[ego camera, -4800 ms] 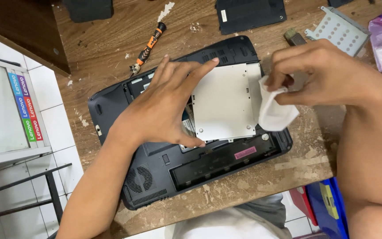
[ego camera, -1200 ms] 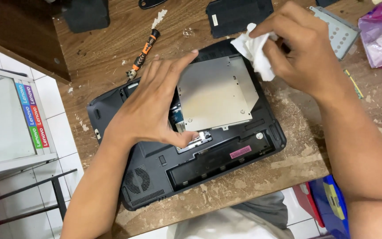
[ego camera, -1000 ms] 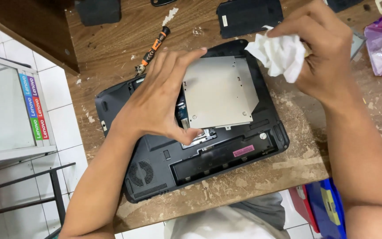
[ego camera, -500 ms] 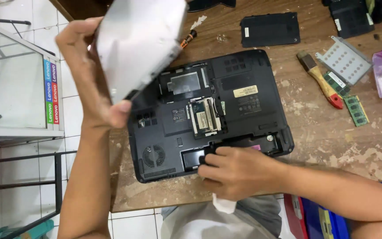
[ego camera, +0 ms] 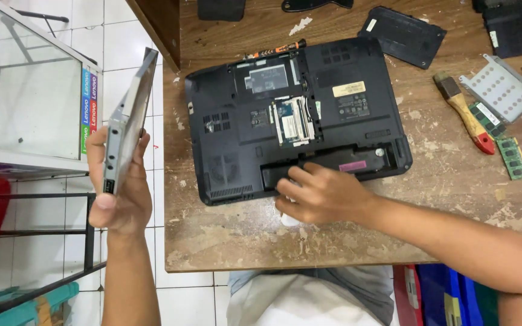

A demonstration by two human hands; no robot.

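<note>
A: What does your left hand (ego camera: 119,199) hold?
B: You grip the silver drive (ego camera: 129,118) edge-on at the left of the frame, off the table (ego camera: 225,241), fingers wrapped round its lower end.
A: And your right hand (ego camera: 321,194)?
B: It rests at the laptop's (ego camera: 225,127) lower edge by the open bay, fingers curled over a white cloth (ego camera: 289,218), lower centre. A brush (ego camera: 465,113) lies at the right.

You've only got the one view here, a head cam looking pretty much straight down, fairly close, on the worn wooden table (ego camera: 357,241). It catches white floor tiles (ego camera: 49,241) off the left edge too.
</note>
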